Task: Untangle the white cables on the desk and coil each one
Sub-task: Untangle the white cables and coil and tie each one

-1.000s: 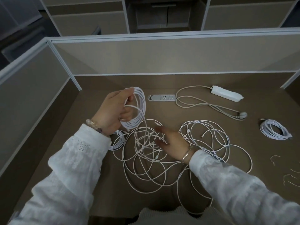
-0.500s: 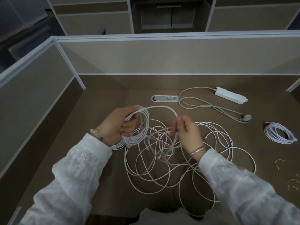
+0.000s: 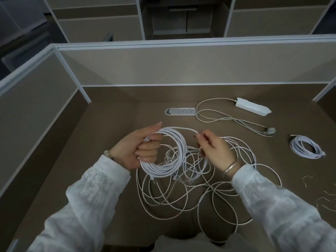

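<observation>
- Left hand (image 3: 135, 151) grips the coil (image 3: 164, 151), now lowered just above the tangle (image 3: 200, 179) on the desk (image 3: 109, 124).
- Right hand (image 3: 213, 150), risen from the tangle, pinches the strand feeding the coil: another loop is probably forming.
- Finished coil (image 3: 306, 147) lies well right of the tangle.

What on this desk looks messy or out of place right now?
The tangled cables sprawl in overlapping loops across the desk, still unsorted. Small wire ties lie scattered near the right edge. The coil in the left hand and the finished coil look tidy. Nothing appears damaged.
</observation>
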Demonstrator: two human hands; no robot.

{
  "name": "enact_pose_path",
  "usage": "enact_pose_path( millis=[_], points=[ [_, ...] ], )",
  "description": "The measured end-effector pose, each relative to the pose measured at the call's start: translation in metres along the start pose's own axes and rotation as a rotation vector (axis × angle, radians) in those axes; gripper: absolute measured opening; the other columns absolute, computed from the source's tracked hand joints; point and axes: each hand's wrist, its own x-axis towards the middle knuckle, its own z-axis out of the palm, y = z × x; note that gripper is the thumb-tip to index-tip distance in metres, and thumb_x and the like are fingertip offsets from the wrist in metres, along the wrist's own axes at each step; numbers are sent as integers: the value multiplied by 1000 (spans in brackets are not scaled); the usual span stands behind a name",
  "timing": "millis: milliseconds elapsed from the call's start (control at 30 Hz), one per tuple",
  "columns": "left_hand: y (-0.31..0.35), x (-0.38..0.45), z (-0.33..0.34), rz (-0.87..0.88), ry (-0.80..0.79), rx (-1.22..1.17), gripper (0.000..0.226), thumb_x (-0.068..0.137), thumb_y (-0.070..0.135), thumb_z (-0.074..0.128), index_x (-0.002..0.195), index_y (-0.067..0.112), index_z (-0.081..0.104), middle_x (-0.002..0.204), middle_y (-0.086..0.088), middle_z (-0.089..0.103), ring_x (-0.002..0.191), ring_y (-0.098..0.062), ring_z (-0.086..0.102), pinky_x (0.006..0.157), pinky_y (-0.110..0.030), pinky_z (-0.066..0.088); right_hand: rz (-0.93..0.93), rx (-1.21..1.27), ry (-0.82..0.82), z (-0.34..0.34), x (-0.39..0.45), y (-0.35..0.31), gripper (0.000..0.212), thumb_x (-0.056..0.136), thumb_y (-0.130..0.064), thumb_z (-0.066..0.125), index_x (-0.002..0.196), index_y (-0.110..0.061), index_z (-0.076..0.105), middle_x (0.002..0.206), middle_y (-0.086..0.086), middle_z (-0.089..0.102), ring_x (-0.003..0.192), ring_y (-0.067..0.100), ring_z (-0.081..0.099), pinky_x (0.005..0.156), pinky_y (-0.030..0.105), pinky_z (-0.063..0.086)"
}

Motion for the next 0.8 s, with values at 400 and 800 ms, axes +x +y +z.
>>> enact_pose_path(
  millis=[400,800],
  points=[
    [-27,20,33,-17,363,244,53,92,45,50,47,22,35,38,4,25,31,-10,23,36,-20,25,-241,-465,-117,23,-10,-37,74,76,-67,18,96,-13,64,92,13,70,90,37,63,72,39,48],
    [-39,12,18,76,62,48,48,76,54,71,69,18,41,41,10,33,34,-4,34,47,-20,40,-165,-86,-193,27,-6,-31,46,84,-47,41,65,-12,64,64,8,66,66,18,59,61,19,31]
  ],
)
